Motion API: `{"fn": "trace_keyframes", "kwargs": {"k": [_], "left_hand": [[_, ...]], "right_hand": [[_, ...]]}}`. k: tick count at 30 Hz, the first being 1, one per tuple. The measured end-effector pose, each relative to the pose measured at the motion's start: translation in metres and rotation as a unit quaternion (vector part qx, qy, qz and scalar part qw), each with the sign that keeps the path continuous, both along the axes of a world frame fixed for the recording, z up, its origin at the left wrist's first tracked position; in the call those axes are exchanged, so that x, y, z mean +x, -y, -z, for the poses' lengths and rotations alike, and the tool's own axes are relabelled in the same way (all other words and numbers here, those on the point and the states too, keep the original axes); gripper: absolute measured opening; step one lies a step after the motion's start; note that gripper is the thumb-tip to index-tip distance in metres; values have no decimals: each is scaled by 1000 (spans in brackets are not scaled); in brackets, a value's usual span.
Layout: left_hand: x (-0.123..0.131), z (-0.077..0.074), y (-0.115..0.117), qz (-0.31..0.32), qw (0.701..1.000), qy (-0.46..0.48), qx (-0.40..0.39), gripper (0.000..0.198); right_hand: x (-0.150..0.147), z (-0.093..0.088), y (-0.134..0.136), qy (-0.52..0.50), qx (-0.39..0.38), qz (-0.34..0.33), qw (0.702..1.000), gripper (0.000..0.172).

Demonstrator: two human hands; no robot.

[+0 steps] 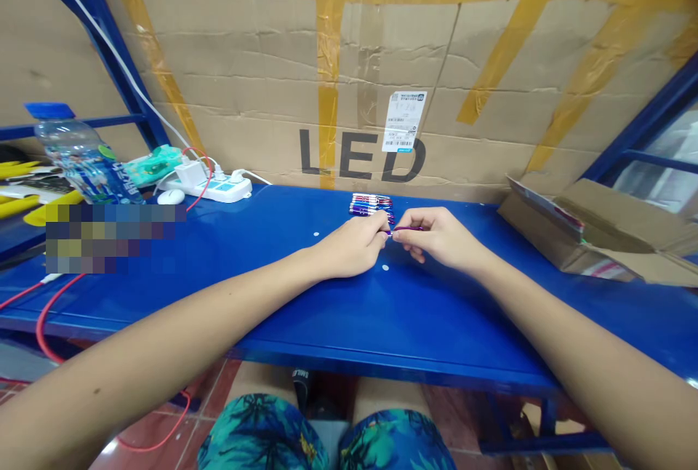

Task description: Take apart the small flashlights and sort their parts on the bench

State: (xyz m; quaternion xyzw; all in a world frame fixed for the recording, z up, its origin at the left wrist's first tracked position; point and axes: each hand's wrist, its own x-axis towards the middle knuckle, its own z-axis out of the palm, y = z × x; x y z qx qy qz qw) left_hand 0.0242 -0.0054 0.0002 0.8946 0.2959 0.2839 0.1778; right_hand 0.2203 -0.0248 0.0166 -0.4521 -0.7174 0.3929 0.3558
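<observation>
Both my hands meet over the blue table, closed on a slim shiny purple pen. My left hand (pixel 357 246) pinches its left end between thumb and fingers. The right end, a purple barrel (pixel 410 228), is gripped by my right hand (pixel 439 237). A small silvery section shows between the fingertips; I cannot tell whether the pen is in one piece or two. Just behind my left hand lies a row of several shiny pens (pixel 369 204) in blue, red, purple and silver, its near end partly hidden by my fingers.
A white power strip (pixel 218 186), a water bottle (pixel 90 157) and red cables (pixel 51 310) are on the left. An open cardboard box (pixel 589 230) sits at right. Behind the table (pixel 338 317) stands a large taped carton (pixel 245 77) marked LED.
</observation>
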Motion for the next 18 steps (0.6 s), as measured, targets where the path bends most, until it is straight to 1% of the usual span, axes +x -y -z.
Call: {"fn": "trace_keyframes", "kwargs": {"k": [4,10,18], "left_hand": [[1,0,-1,-6,1000,20,-5,8],[1,3,-2,0,999,47,4,10],[1,1,-2,6,998,47,43,11]], "right_hand": [[1,-1,0,2,-10,-2,1000,23],[2,1,-2,-9,-29,-9,999,22],[2,5,-4,-37,-29,-7,999,25]]}}
